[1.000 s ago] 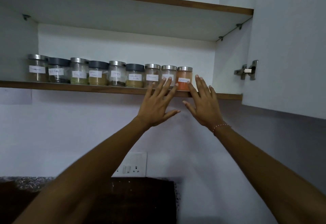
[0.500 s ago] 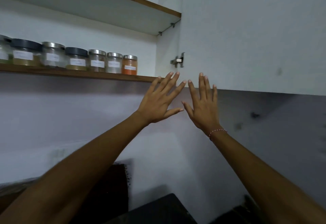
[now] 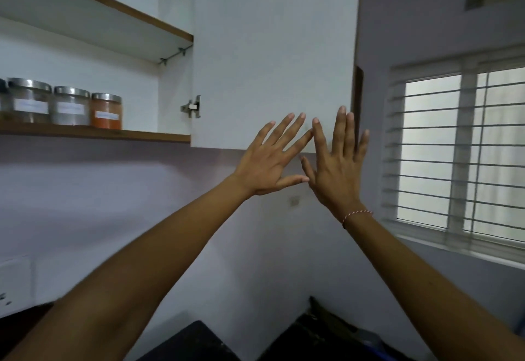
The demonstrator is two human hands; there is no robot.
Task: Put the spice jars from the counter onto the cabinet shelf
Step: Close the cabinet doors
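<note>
Spice jars (image 3: 68, 106), steel-lidded, paper-labelled.

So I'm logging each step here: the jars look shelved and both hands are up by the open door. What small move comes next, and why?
Probably swing the cabinet door shut. The spice jars stand on the shelf, and the left hand and right hand are open and hold nothing at the door's lower edge.

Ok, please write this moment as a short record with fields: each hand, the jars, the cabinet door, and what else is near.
left hand: left hand, fingers spread, holds nothing
right hand: right hand, fingers straight, raised at the door's lower right corner; contact unclear
jars: three spice jars fully seen upright on the cabinet shelf; the rightmost holds orange powder
door: cabinet door open
near: window with blinds at right
</note>
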